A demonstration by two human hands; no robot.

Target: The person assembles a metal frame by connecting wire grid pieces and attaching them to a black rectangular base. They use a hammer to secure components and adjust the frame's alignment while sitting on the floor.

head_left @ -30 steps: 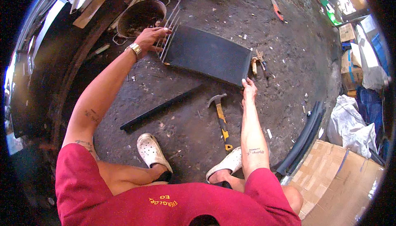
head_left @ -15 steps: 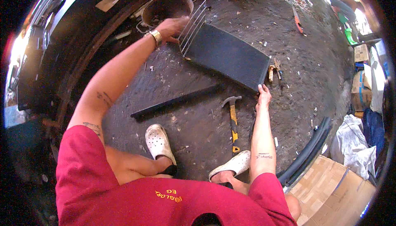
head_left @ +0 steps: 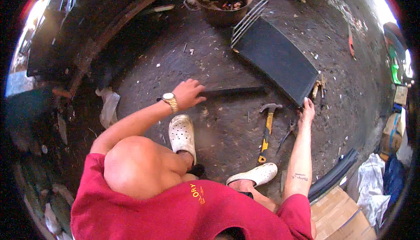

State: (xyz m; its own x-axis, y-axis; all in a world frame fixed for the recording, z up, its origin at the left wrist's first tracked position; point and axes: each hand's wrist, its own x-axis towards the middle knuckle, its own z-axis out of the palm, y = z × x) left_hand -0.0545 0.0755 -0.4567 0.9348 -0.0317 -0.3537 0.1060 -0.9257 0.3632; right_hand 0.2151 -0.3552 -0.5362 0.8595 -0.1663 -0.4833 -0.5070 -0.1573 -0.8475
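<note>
Panel point(head_left: 280, 58), black and flat, slants up and away from the right hand point(head_left: 307, 110), which pinches its near corner between thumb and fingers; a rack of metal bars point(head_left: 251, 19) stands at its far end. Left hand point(head_left: 188, 94) is at the near end of a dark strip point(head_left: 238, 90), fingers slightly bent; whether they grip it I cannot tell. Hammer point(head_left: 267, 130) lies on the floor point(head_left: 218, 122) between the hands, closer to the right one, and a round pot point(head_left: 223, 17) sits well beyond the left
</note>
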